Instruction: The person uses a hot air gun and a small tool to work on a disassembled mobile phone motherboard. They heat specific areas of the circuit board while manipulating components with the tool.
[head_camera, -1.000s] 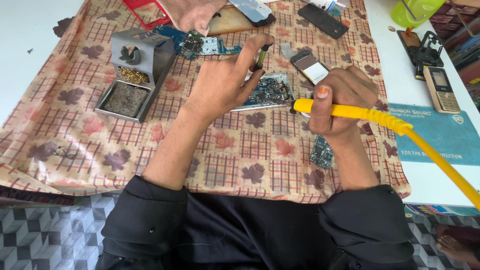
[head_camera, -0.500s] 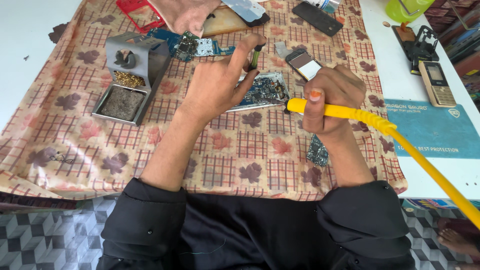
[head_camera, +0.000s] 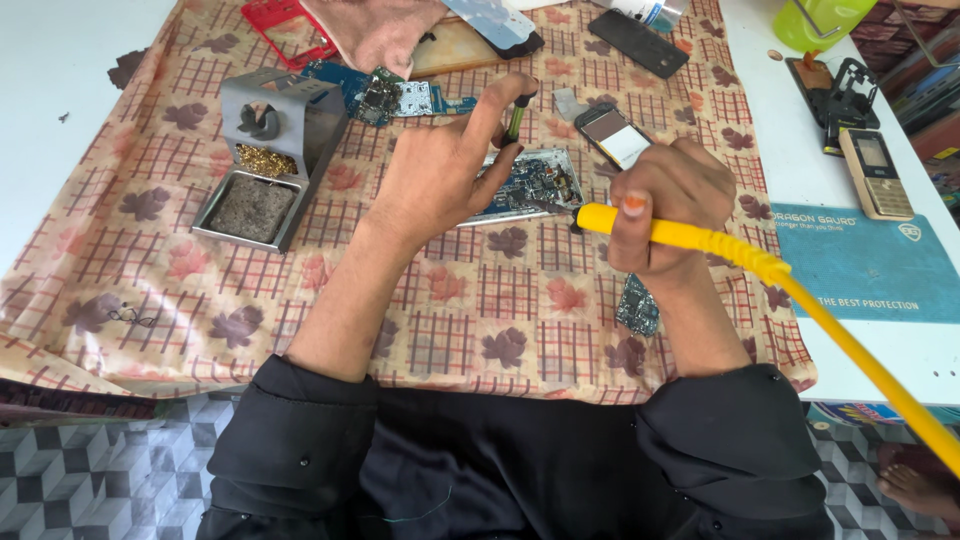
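Change: both hands sit slightly lower and nearer the body than half a second earlier; the table things have slid toward the top edge of the view.
Stand: a grey metal soldering stand (head_camera: 268, 150) with a sponge tray, on the patterned cloth (head_camera: 130, 250) at far left.
Blue board: a bare circuit board (head_camera: 385, 97) lying above the left hand, apart from it.
Left hand: the left hand (head_camera: 440, 175) rests on the phone board (head_camera: 535, 180) at mid-cloth; thumb and forefinger are pressed together, pinching a thin green-handled tool (head_camera: 514, 117) held upright.
Right hand: the right hand (head_camera: 670, 200) is curled closed around the yellow soldering iron (head_camera: 690, 235), its tip touching the phone board's right edge.
Small phone: a keypad phone (head_camera: 877, 173) on the white table, far right.
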